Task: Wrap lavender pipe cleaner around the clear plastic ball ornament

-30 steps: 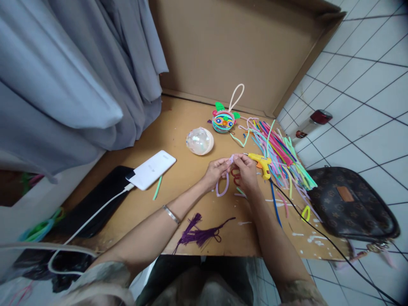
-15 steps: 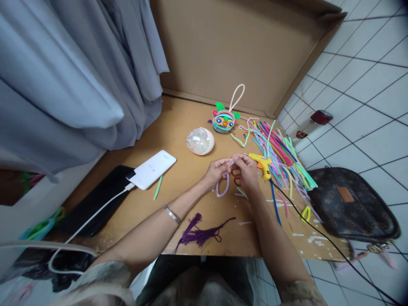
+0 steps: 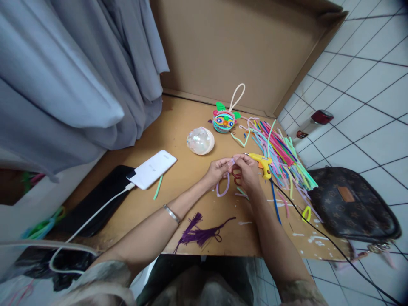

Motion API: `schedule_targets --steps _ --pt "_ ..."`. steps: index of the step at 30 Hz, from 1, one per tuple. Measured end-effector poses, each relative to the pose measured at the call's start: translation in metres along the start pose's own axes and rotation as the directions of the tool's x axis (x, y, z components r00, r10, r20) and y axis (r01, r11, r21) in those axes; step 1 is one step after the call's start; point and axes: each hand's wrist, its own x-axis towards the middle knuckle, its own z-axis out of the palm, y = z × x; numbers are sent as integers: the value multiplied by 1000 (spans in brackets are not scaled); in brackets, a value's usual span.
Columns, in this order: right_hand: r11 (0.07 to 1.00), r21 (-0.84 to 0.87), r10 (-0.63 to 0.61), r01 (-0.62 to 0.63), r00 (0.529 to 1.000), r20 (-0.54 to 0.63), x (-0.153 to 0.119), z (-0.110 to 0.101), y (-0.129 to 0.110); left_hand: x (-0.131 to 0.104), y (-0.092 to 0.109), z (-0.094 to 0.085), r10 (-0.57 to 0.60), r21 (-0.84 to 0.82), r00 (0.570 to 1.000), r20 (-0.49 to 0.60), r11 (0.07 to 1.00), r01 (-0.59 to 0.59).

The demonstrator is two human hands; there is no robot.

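Both hands meet over the middle of the bench [image 3: 178,127]. The left hand [image 3: 217,171] and the right hand [image 3: 247,172] each pinch the top of a lilac pipe cleaner [image 3: 223,190], fingertips pressed together on its upper ends, so that it hangs below them as a loop whose bottom seems to rest on the bench; whether it truly touches cannot be told. A red loop [image 3: 236,174] shows between the hands, under the right palm. What it is, and whether the right hand holds it too, is not clear.

Just beside the right hand lies a yellow glue gun [image 3: 262,163], its nozzle pointing toward the fingers and its black cord [image 3: 306,223] running back along the right forearm and off the bench edge. Beyond it spreads a pile of coloured stems [image 3: 280,155]. Further back stand a finished woven ball [image 3: 223,120] and a pearly dome [image 3: 200,141]; a purple tassel [image 3: 200,233] lies near the front edge, a white power bank [image 3: 152,169] to the left.

The risks seem plain. The nozzle sits so near the right knuckles that a small sideways shift could bring skin against it, a burn if the gun is hot. The forearm lies close to the cord, and a drag on it could pull the gun into the stems. The pinch is light and on the wire ends only, so the loop may spring open or slip if either grip eases.
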Motion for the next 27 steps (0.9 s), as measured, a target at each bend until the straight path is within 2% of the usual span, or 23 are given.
schedule_targets --steps 6,11,16,21,24,27 --pt "999 24 -45 46 998 -41 2 -1 1 0 1 0 -10 43 1000 -16 999 11" --pt "996 84 -31 36 998 -55 1 1 -2 -1 2 0 -19 131 1000 -1 991 19" --pt "994 108 -13 15 1000 -21 -2 4 -6 -3 3 -2 -24 188 1000 -4 982 25" --pt "991 133 16 -13 1000 -22 -3 6 -6 -2 0 -3 91 296 994 -54 952 -71" --pt "991 133 30 -31 1000 6 -2 5 -4 -2 1 -2 109 339 990 -87 938 -74" --pt "981 163 90 -102 993 81 -1 0 -2 -2 3 -3 84 343 996 -31 937 -68"
